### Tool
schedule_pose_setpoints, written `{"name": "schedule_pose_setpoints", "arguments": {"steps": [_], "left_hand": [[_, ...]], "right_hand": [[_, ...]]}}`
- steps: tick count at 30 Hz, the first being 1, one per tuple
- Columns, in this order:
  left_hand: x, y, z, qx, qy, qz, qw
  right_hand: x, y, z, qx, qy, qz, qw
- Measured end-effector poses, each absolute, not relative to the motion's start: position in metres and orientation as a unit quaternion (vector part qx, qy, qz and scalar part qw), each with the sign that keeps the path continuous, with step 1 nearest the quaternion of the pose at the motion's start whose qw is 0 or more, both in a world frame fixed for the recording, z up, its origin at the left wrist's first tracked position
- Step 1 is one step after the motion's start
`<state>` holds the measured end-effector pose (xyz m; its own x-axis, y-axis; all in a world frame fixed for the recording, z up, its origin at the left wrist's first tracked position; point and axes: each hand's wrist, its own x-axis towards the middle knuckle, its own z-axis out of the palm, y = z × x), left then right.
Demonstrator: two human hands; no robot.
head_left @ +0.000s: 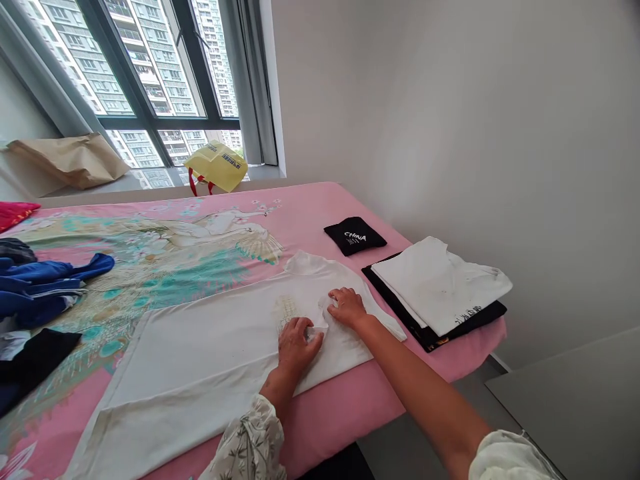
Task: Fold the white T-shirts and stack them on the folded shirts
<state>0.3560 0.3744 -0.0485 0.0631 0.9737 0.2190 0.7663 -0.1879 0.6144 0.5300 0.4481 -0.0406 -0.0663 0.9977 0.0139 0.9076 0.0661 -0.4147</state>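
Note:
A white T-shirt [215, 327] lies spread on the bed, its collar toward the far right and its hem toward the near left. One long side is folded inward along the near edge. My left hand [299, 343] has its fingers curled on a bunched bit of the shirt near the sleeve. Just to the right, my right hand [347, 307] pinches the same raised fabric with bent fingers. A faded print shows on the shirt's chest, beside my left hand.
Folded white and black clothes [440, 287] are stacked at the bed's right edge, near a folded black garment [355, 235]. Blue clothes [40, 283] and a black garment [37, 363] lie at left. A yellow bag [220, 165] and brown paper bag [75, 160] rest by the window.

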Motion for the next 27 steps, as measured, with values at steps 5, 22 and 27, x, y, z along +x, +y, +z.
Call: {"name": "schedule_pose_setpoints", "arguments": {"steps": [5,22,27], "left_hand": [[0.354,0.374,-0.059,0.669,0.645,0.335,0.151],[0.354,0.377,-0.078,0.655,0.633,0.385,0.144],[0.355,0.379,-0.077,0.66,0.629,0.385,0.141]], "right_hand": [[0.534,0.453,-0.042,-0.671,-0.705,0.166,0.16],[0.589,0.443,-0.023,-0.652,-0.707,0.266,0.061],[0.628,0.423,-0.011,-0.66,-0.697,0.279,0.009]]}}
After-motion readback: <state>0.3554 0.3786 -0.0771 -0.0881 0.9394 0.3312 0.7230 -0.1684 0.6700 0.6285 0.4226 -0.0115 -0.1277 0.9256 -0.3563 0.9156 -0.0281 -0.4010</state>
